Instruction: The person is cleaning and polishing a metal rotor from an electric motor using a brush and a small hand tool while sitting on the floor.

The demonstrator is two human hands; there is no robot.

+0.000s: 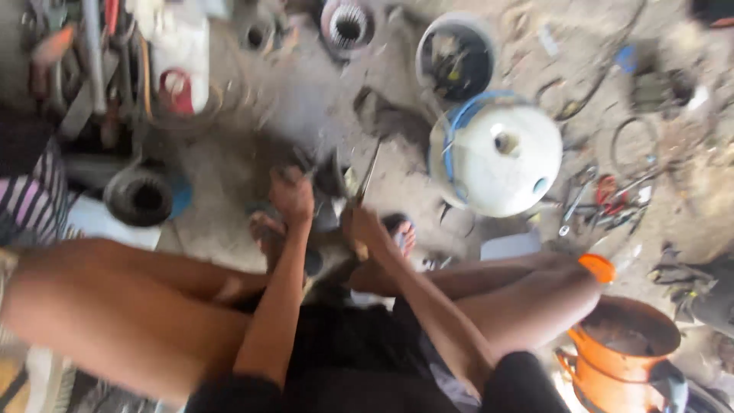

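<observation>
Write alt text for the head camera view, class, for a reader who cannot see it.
A person sitting on a dusty workshop floor works between their knees, left hand on a dark metal part, right hand holding a thin metal rod. A white dome-shaped housing and an orange bucket sit nearby.

At my two o'clock sits a white dome housing (pixel 497 153) with a blue band. At four o'clock I see an orange bucket (pixel 615 356); at nine, pink-and-dark striped cloth (pixel 30 195).

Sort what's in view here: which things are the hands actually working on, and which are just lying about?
In hand:
- left hand on a dark metal part, blurred
- right hand gripping a thin metal rod-like tool

Lying about:
- white domed housing with blue band
- orange plastic bucket
- black rubber ring
- pliers and small hand tools
- grey round tub of parts
</observation>
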